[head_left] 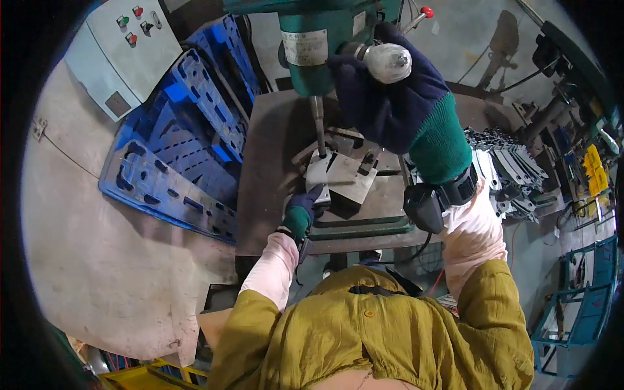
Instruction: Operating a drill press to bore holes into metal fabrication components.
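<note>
A green drill press (311, 62) stands in front of me, its spindle and drill bit (318, 127) pointing down. The bit's tip meets or nearly meets a small silver metal plate (318, 170), which sits against a block fixture (351, 177) on the machine's table. My left hand (301, 211), in a navy and green glove, grips the plate's near end. Up at the right side of the drill head, my right hand (396, 104), gloved alike, is closed about the feed handle (388, 63), whose knob is wrapped in clear plastic. Most right-hand fingers are partly hidden.
Several flat metal parts (510, 166) lie piled at the table's right. Blue plastic pallets (172, 185) lean at the left, beside a pale control box (127, 52) with buttons. A red-tipped lever (426, 13) sticks out behind my right hand. Blue racks (588, 286) stand far right.
</note>
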Demonstrator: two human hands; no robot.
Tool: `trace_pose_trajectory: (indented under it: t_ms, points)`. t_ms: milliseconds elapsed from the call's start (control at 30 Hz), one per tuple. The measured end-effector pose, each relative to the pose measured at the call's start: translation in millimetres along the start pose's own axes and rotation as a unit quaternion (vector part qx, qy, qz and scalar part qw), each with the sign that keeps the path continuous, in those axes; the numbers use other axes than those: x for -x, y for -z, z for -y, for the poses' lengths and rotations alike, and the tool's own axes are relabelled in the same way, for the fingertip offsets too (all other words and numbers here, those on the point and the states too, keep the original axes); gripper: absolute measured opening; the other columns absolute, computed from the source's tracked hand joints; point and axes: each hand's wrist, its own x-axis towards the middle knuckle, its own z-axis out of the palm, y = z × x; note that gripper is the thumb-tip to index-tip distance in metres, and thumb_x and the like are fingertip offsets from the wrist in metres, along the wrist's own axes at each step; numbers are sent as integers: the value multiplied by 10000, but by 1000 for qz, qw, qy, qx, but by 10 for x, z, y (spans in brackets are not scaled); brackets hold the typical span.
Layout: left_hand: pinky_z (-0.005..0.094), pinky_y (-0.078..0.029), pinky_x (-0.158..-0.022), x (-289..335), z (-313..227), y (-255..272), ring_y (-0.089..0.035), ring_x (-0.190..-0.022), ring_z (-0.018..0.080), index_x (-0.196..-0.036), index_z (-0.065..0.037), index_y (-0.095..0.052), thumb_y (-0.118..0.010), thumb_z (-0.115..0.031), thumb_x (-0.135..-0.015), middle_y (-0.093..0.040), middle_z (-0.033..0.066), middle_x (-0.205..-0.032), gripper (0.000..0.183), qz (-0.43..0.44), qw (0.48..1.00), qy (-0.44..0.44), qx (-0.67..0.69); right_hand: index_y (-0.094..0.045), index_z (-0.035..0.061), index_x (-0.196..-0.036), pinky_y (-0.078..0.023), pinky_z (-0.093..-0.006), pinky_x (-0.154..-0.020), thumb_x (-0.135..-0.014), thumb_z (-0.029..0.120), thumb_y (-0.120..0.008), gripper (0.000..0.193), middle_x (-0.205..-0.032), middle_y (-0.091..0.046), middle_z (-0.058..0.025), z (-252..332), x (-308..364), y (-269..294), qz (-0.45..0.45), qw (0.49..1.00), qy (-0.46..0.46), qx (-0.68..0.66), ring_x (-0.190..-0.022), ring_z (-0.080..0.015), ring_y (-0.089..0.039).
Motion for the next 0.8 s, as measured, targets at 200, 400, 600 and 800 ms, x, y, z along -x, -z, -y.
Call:
trace_pose_trajectory:
  t_ms: [200, 400, 600, 800]
  points:
    - [336, -525, -549, 61, -337, -175, -681, -720, 217, -1122, -176, -647, -760, -344, -851, -694, 50, -926, 338, -71, 992, 102, 29, -582, -31, -1140, -587, -349, -843, -929, 261, -643, 366, -1035, -647, -152, 113, -33, 80, 77, 997, -2, 26, -937, -243, -659]
    - [346, -538, -548, 80, -312, -136, -672, -720, 223, -1152, -170, -631, -770, -314, -842, -686, 60, -945, 369, -40, 993, 80, 80, -575, -21, -1206, -573, -360, -877, -958, 260, -582, 375, -1095, -654, -148, 62, -73, 340, 75, 894, 201, 394, -981, -242, -657]
    - [374, -574, -589, 149, -363, -139, -672, -771, 248, -1190, -164, -610, -764, -267, -844, -659, 76, -1036, 392, -31, 994, 65, 86, -564, -4, -1284, -549, -400, -922, -969, 222, -549, 388, -1141, -652, -134, -129, 77, 868, 31, 966, 71, 245, -1022, -244, -649]
    - [366, -574, -657, 218, -398, -197, -681, -801, 230, -1185, -125, -639, -772, -375, -825, -677, 91, -1049, 458, -64, 993, 60, 75, -650, -7, -1122, -554, -329, -713, -854, 89, -658, 285, -958, -670, -103, -211, -120, 1228, -139, 811, 187, 537, -760, -181, -664]
